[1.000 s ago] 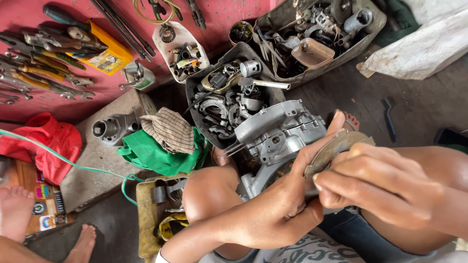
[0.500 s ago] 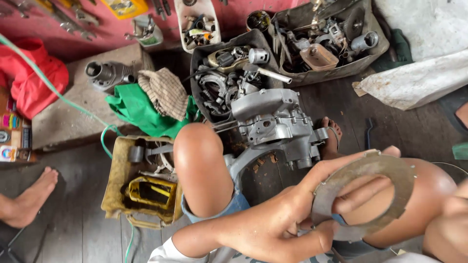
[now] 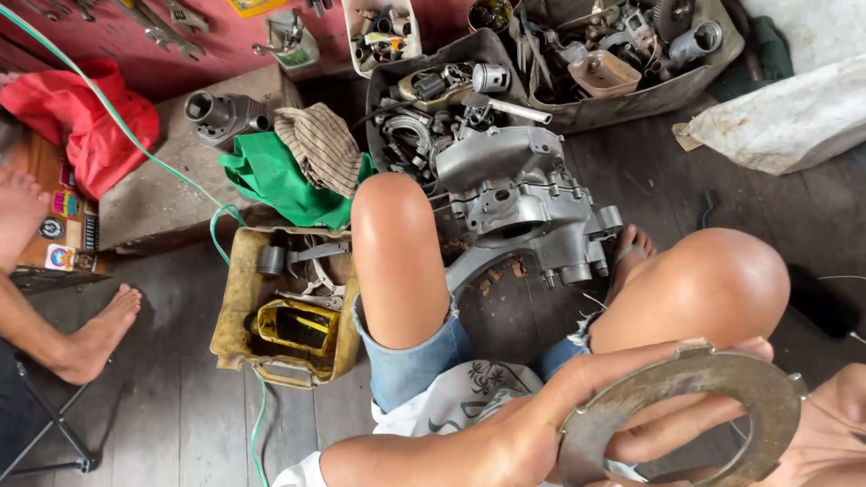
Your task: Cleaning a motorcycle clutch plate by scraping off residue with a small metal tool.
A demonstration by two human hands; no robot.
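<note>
My left hand (image 3: 577, 415) grips a flat, worn metal ring plate (image 3: 767, 388) low at the right, thumb on its upper rim and fingers passing through its centre hole. Only a part of my right hand (image 3: 834, 419) shows at the frame's right edge, beside the plate's toothed rim; its grip is hidden. The plate hangs over my lap, in front of my two bare knees. Beyond the knees a grey engine casing (image 3: 523, 203) lies on the dark floor.
A black tray (image 3: 388, 81) of engine parts sits behind the casing, with a second bin (image 3: 713, 77) to its right. A yellow box (image 3: 236, 307) of tools stands at my left. A green cloth (image 3: 271, 176), a striped cloth (image 3: 316, 144) and a cylinder (image 3: 216, 113) lie on a block. Another person's feet (image 3: 95, 334) are at left.
The view has tipped down toward my knees and lap. The ring plate now sits lower and nearer, and my right hand has slipped toward the right edge of view.
</note>
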